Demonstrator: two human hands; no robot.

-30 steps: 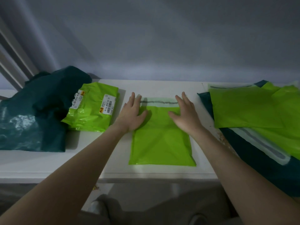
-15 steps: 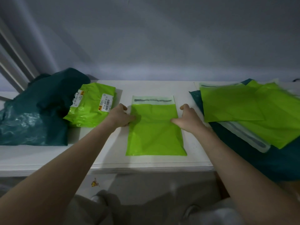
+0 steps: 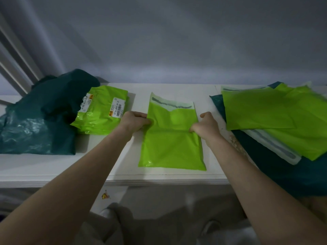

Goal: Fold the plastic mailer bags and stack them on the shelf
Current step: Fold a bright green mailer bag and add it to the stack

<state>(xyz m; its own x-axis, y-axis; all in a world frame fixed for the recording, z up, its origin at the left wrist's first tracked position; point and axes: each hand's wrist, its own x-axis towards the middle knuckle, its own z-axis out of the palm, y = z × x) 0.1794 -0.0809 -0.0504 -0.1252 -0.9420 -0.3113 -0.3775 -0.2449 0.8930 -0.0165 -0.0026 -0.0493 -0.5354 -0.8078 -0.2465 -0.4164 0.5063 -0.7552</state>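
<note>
Since half a second ago, both hands have pinched the side edges of the mailer (image 3: 172,147) and begun lifting its far half, so a crease now runs across its middle between them. Left hand (image 3: 134,122) grips the left edge with fingers curled shut on the film; right hand (image 3: 205,125) does the same on the right edge.

Nearest, the mailer's lower half lies flat at centre frame on the white shelf (image 3: 44,167), close to its front lip. Beyond the crease the upper half bows up, and the pale flap (image 3: 169,103) with its dark adhesive strip stands at the far end.

I judge the film to be very light, limp and slick: it holds no shape, slides on the smooth shelf, and traps air, so the fold probably wants smoothing flat afterwards. Both side edges at the fold line look like the right hold, keeping the halves square.

Left of centre sits a folded stack (image 3: 102,114) of labelled green mailers, against a crumpled teal bag (image 3: 35,121). At right, unfolded green mailers (image 3: 265,110) lie loosely overlapped on teal plastic.
</note>
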